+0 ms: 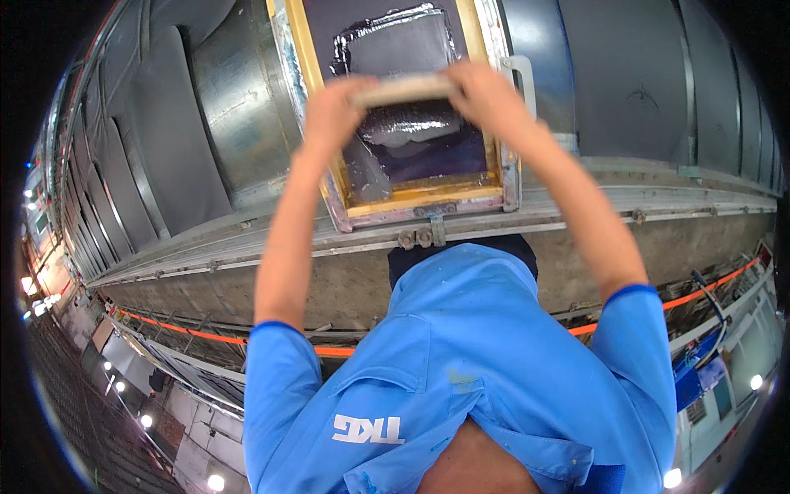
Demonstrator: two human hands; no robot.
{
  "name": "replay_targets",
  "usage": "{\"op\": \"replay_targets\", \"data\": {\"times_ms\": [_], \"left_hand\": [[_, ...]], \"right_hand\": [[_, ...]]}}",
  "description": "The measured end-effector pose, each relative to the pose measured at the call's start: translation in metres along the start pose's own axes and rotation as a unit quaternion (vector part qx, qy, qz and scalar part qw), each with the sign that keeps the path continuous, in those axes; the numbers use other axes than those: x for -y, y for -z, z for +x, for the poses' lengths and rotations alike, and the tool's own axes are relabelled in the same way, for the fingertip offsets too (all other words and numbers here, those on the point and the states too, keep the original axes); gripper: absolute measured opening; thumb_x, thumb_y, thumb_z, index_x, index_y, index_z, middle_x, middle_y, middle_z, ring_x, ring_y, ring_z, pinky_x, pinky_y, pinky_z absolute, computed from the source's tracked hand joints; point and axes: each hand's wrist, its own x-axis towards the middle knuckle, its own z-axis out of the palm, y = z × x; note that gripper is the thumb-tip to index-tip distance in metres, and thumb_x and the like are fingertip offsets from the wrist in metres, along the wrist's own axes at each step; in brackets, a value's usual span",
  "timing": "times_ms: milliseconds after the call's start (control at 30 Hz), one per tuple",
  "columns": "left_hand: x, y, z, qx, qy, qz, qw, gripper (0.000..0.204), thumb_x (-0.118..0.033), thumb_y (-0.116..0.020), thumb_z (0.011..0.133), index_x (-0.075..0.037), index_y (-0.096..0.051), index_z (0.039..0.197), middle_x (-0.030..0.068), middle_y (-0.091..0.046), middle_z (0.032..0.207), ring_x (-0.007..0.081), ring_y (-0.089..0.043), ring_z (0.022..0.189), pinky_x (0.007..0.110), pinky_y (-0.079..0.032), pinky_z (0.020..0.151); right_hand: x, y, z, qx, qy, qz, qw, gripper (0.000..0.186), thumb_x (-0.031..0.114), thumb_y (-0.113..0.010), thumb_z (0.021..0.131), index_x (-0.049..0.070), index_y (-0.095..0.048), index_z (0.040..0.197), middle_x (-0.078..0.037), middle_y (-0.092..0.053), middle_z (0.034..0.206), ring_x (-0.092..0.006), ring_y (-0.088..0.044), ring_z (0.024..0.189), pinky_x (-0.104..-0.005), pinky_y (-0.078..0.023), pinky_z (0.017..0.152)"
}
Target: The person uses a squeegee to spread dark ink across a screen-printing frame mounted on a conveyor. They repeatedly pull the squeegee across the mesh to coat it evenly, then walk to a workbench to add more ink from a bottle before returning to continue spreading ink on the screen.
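Observation:
Both my hands grip a pale squeegee (405, 89) held crosswise over a screen-printing frame (444, 198). My left hand (334, 115) closes round its left end, and my right hand (487, 95) round its right end. Slight blur covers the hands. Wet, shiny dark ink (411, 129) lies on the mesh just nearer to me than the squeegee. A glossy ink outline (395, 18) marks a rectangle on the mesh beyond it. The squeegee's lower edge is hidden, so I cannot tell how it meets the mesh. Yellowish inner borders and stained outer bars make up the frame.
Dark flat sheets (629, 82) lie along the long metal table on the right, with more dark sheets (169, 132) to the left. A metal rail (592, 202) with clamps runs along the near edge. A pale handle (524, 82) stands by the frame's right side. Behind me runs an orange strip (189, 331).

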Motion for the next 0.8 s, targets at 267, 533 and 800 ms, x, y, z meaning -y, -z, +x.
{"op": "replay_targets", "data": {"times_ms": [267,533,800], "left_hand": [[0.014,0.009,0.081,-0.081,-0.012,0.041,0.996,0.041,-0.007,-0.072,0.073,-0.02,-0.076,0.111,0.0094,-0.074,0.101,0.0298,-0.07,0.092,0.035,-0.054,0.084],[-0.003,-0.069,-0.106,-0.107,-0.074,0.02,0.991,0.055,0.012,-0.064,0.063,-0.017,-0.075,0.109,0.0081,-0.072,0.112,0.0279,-0.066,0.108,0.04,-0.052,0.095],[-0.002,0.002,-0.012,-0.011,0.066,-0.063,0.996,0.041,-0.005,-0.076,0.071,-0.012,-0.074,0.112,0.0113,-0.074,0.106,0.0259,-0.07,0.099,0.034,-0.054,0.089]], "right_hand": [[-0.041,0.004,0.086,-0.076,0.004,0.0,0.997,0.034,0.01,-0.072,0.076,0.004,-0.07,0.108,-0.02,-0.068,0.107,-0.038,-0.064,0.102,-0.0439,-0.053,0.087],[0.031,-0.051,-0.11,-0.079,-0.018,0.093,0.992,0.045,0.005,-0.074,0.075,0.001,-0.065,0.118,-0.015,-0.062,0.124,-0.0349,-0.058,0.115,-0.043,-0.047,0.101],[-0.043,0.019,-0.068,-0.268,-0.186,0.129,0.936,0.046,0.033,-0.078,0.084,0.01,-0.067,0.123,-0.015,-0.062,0.112,-0.03,-0.061,0.102,-0.0381,-0.048,0.088]]}}
